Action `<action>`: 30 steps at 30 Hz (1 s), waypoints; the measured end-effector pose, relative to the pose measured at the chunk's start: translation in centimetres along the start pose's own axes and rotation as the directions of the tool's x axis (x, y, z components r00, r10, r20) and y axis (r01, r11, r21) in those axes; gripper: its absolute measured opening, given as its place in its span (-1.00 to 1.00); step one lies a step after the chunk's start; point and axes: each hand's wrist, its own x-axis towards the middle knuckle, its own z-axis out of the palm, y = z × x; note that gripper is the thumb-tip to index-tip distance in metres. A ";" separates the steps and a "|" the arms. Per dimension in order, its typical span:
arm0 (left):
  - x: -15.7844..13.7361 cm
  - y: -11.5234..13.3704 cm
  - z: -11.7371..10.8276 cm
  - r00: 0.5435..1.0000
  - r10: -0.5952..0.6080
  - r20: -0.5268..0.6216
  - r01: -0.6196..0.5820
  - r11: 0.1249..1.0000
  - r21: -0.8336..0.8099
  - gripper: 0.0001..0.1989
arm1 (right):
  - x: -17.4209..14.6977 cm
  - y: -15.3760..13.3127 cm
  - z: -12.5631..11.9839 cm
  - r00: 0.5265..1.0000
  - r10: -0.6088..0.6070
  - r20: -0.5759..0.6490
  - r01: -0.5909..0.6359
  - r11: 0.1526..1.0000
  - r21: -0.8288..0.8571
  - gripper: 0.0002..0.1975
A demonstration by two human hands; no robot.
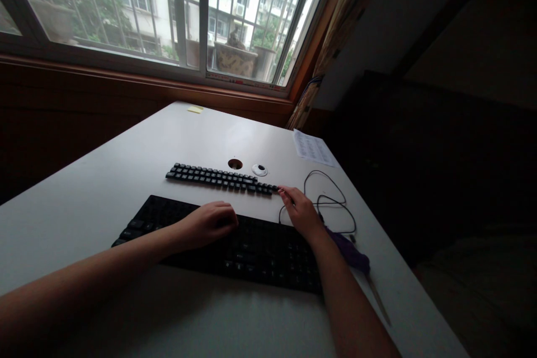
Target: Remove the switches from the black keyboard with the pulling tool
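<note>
A black keyboard lies on the white table in front of me. My left hand rests over its middle, fingers curled in and closed; whatever they may hold is hidden. Beyond the keyboard, loose black keycaps stand in close rows. At the right end of these rows, my right hand pinches a small dark keycap between thumb and fingertips. Part of the keyboard's right side is covered by my right forearm. Much of the keyboard is too dark to make out single keys.
Behind the rows are a round table hole and a white ring-shaped cover. A black cable loops at the right, near a purple object with a thin rod. A printed sheet and yellow notes lie farther back.
</note>
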 end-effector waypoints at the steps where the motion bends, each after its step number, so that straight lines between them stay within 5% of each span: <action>1: 0.0 0.0 0.0 1.000 0.001 -0.002 -0.001 1.000 0.003 -0.90 | 0.0 -0.2 -0.4 0.999 0.027 -0.035 -0.026 0.999 0.030 -0.67; 10: -0.1 0.1 0.3 0.999 0.049 0.001 -0.049 0.996 0.072 -0.90 | -0.7 -2.4 -4.7 0.943 0.241 -0.231 -0.216 0.968 0.130 -0.46; 18: -0.2 0.2 0.6 0.997 0.082 0.015 -0.083 0.987 0.138 -0.89 | -4.8 -3.5 -4.6 0.954 0.290 0.077 -0.300 0.934 0.194 -0.61; 30: -0.2 1.2 0.7 0.984 0.160 0.077 -0.176 0.941 0.290 -0.81 | -7.3 -2.4 -3.7 0.937 0.347 0.031 -0.346 0.916 0.201 -0.66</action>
